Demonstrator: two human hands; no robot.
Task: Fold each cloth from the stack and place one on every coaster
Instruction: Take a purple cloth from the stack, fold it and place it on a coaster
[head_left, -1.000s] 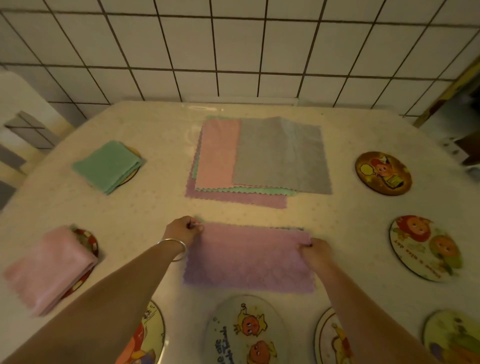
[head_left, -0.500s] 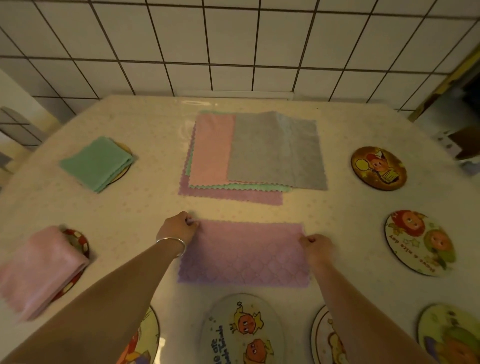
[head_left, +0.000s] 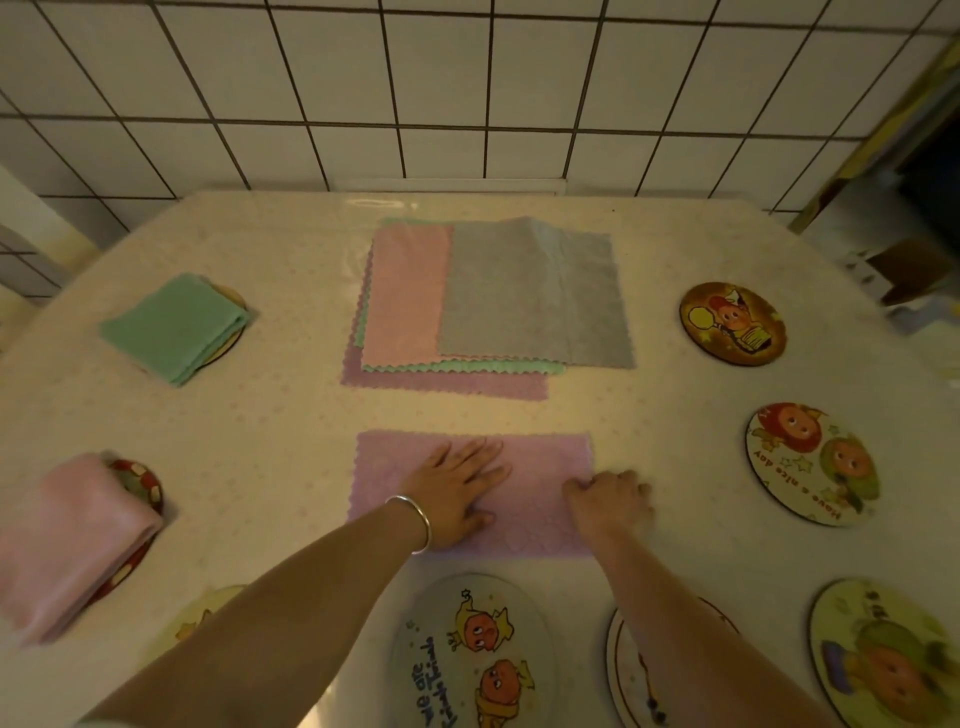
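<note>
**Purple cloth pinned flat near the table's front edge**

Left hand spread flat on the purple cloth, fingers straight, pressing down, silver bangle at the wrist. Right hand curled at the cloth's right edge, seemingly pinching it, though hard to tell for sure. Cloth lying as a wide rectangle, quilted pattern, zigzag-cut edges.

Just beyond, the stack: grey on top, shifted right, then pink, green and purple peeking out, all scalloped along the near edge. Far left, a folded green cloth covering most of its coaster. Near left, a folded pink cloth, soft and thick, over a red-rimmed coaster. Along the right and near sides, bare round cartoon coasters: dark one, pale one, another straight ahead under the forearms. Glossy pale tablecloth with tiny dots; white tiled wall behind.
</note>
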